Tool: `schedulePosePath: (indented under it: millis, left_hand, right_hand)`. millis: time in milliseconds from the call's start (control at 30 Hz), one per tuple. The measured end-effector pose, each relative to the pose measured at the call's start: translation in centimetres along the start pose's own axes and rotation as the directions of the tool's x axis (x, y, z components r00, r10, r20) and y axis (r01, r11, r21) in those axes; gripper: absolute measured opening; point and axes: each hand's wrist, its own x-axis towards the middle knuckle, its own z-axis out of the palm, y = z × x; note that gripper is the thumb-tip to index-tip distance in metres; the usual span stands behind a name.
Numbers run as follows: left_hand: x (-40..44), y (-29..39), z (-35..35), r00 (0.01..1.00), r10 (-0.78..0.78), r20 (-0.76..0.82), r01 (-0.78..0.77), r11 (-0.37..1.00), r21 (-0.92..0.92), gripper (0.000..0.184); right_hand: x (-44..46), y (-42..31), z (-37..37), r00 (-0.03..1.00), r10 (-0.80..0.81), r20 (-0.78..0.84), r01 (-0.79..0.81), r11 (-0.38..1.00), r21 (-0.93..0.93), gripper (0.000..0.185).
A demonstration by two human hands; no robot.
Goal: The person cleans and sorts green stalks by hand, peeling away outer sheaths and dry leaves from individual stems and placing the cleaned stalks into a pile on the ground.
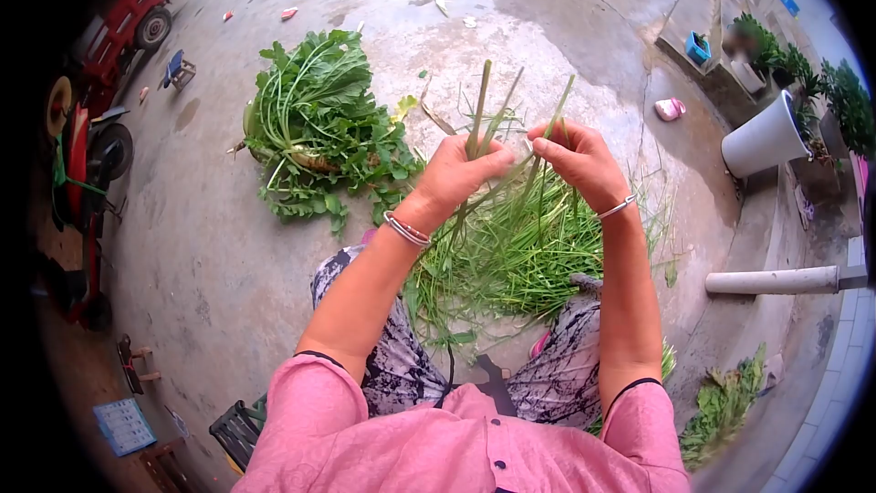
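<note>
My left hand (450, 173) is closed around a few long green stems (481, 99), whose cut-looking ends stick up above the fist. Thumb and fingers of my right hand (586, 162) pinch a thin green stalk (563, 99) a short way to the right. The lower parts of the stems hang down between the hands. Directly beneath lies a loose pile of thin green stalks (538, 260) on the ground between my knees. Left of the pile rests a big heap of leafy greens (333, 119) with pale stems and what look like roots at its left side.
A white bucket (765, 135) and a white pipe (772, 280) are at the right, near potted plants (776, 50). More leafy greens (725, 402) lie at lower right. A small stool (179, 71) and a red vehicle (128, 23) stand on the left of the concrete ground (228, 283).
</note>
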Motion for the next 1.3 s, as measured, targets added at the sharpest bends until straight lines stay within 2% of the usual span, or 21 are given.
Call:
schedulePosePath:
  millis: [67,133,267,333,467,533,567,633,767,933,1000,1133,1200,1233,1300]
  left_hand:
    - [0.0,0.1,-0.3,1.0,-0.017,0.002,0.017,1.0,-0.02,0.013]
    - [0.0,0.4,-0.4,0.996,-0.081,0.043,0.085,0.993,-0.078,0.014]
    - [0.0,0.6,0.5,0.991,-0.091,0.101,0.099,0.992,-0.081,0.014]
    - [0.0,0.4,0.8,0.997,-0.028,0.075,0.025,0.999,0.038,0.013]
    - [0.4,-0.7,0.7,0.999,0.028,0.043,-0.027,0.999,-0.03,0.012]
    - [0.2,-0.1,0.0,0.988,-0.096,0.121,0.104,0.993,-0.058,0.011]
    - [0.2,-0.1,-0.1,0.988,-0.098,0.12,0.105,0.993,-0.058,0.011]
    - [0.3,-0.2,-0.3,0.979,-0.147,0.14,0.172,0.968,-0.185,0.011]
    - [0.2,-0.4,-0.1,0.973,-0.198,0.116,0.22,0.949,-0.228,0.011]
    - [0.4,-0.8,0.0,0.974,-0.188,0.123,0.215,0.942,-0.258,0.01]
    - [0.4,-0.8,-0.2,0.972,-0.206,0.111,0.229,0.931,-0.285,0.01]
    - [0.2,-0.4,-0.1,0.976,-0.18,0.122,0.205,0.948,-0.245,0.01]
    - [0.3,-0.5,-0.1,0.979,-0.174,0.104,0.186,0.975,-0.125,0.011]
    - [0.3,-0.5,-0.1,0.979,-0.173,0.104,0.185,0.975,-0.125,0.011]
    - [0.5,-0.4,-0.1,0.996,-0.079,0.036,0.075,0.992,0.1,0.013]
  right_hand:
    - [-0.1,0.0,-0.1,1.0,0.005,-0.013,-0.004,0.999,0.045,0.023]
    - [-0.2,-0.3,-0.1,0.999,0.048,0.019,-0.051,0.981,0.185,0.024]
    - [-0.1,-0.5,0.8,0.998,0.06,-0.011,-0.057,0.986,0.159,0.024]
    - [0.1,-0.2,1.0,0.995,0.09,0.04,-0.093,0.993,0.068,0.032]
    - [0.6,1.3,1.6,0.996,0.054,0.069,-0.056,0.998,0.025,0.032]
    - [0.3,0.8,2.2,0.998,0.01,-0.058,-0.002,0.989,0.146,0.019]
    - [0.3,0.8,2.0,0.998,0.012,-0.056,-0.003,0.989,0.147,0.019]
    - [0.4,0.6,1.6,0.999,0.038,-0.028,-0.034,0.988,0.151,0.018]
    - [0.1,-0.1,1.5,0.996,0.085,0.014,-0.086,0.989,0.118,0.016]
    - [0.4,0.8,1.1,0.996,0.077,0.042,-0.082,0.987,0.134,0.02]
    - [0.4,0.9,0.9,0.995,0.048,0.087,-0.054,0.996,0.069,0.019]
    - [0.5,1.2,1.2,0.997,0.017,0.079,-0.02,0.999,0.031,0.02]
    - [0.6,1.6,1.5,0.998,-0.018,0.063,0.023,0.997,-0.072,0.019]
    - [0.6,1.4,1.5,0.998,-0.019,0.063,0.024,0.997,-0.073,0.019]
    - [0.3,0.6,1.6,0.997,0.025,0.076,0.003,0.939,-0.345,0.019]
